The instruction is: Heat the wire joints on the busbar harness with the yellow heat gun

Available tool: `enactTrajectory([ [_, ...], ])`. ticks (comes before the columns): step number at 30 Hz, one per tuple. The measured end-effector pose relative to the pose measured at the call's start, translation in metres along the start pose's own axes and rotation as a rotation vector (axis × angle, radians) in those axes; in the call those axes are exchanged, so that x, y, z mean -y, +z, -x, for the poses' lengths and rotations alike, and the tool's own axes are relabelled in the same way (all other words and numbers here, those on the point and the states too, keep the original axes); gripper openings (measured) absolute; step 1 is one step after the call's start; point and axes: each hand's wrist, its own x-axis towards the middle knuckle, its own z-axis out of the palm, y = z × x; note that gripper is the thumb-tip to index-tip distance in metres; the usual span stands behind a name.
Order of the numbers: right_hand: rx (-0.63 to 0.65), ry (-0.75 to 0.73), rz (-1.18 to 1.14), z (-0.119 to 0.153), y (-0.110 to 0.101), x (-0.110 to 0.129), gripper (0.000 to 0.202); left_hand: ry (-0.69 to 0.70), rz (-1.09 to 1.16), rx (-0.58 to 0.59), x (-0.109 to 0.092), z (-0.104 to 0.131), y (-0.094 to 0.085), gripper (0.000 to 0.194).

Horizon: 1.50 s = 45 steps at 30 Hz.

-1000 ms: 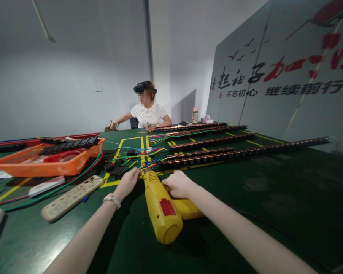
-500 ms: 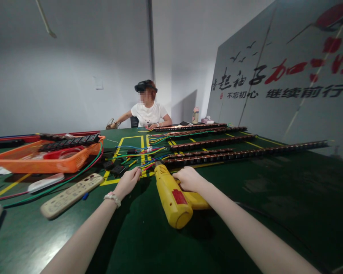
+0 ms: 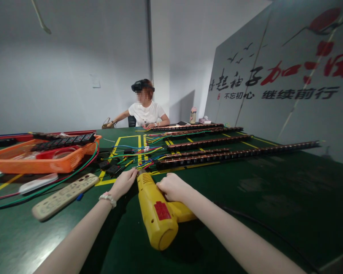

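Observation:
My right hand [image 3: 173, 186] is wrapped round the yellow heat gun [image 3: 153, 211], which lies on its side low over the table. Its metal nozzle points away from me, at the colored wires [image 3: 145, 164] that come off the nearest long black strip [image 3: 205, 156] with copper bars. Just left of the nozzle, my left hand [image 3: 124, 182] pinches the ends of these wires; the fingertips partly hide them. A light band circles my left wrist.
An orange basket [image 3: 51, 165] with socket strips stands at the left. Before it lie a beige power strip [image 3: 64, 197] and loose cables. More copper-lined strips [image 3: 211, 142] stretch across the green table [image 3: 245, 228]. A co-worker [image 3: 145, 110] with a headset sits beyond.
The heat gun and my right hand have moved left and toward me, bringing the nozzle close to my left fingertips. The view has shifted slightly; my left hand stays at the wires.

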Motion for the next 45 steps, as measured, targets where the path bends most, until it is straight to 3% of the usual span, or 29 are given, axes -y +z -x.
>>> enactTrajectory([
  [14, -0.031, -0.010, -0.053, 0.001, 0.004, -0.004, 0.016, -0.001, 0.007, -0.008, 0.014, -0.005, 0.006, 0.044],
  [29, -0.007, 0.225, -0.045, 0.021, 0.007, -0.044, 0.021, -0.023, -0.078, 0.040, -0.001, 0.001, 0.000, 0.036],
  [37, -0.002, 0.138, 0.025, 0.019, 0.010, -0.039, 0.018, -0.006, -0.126, 0.037, -0.003, 0.001, 0.001, 0.034],
  [45, -0.005, -0.010, 0.040, 0.005, 0.007, -0.010, 0.016, 0.012, -0.150, 0.041, -0.003, 0.001, 0.001, 0.032],
])
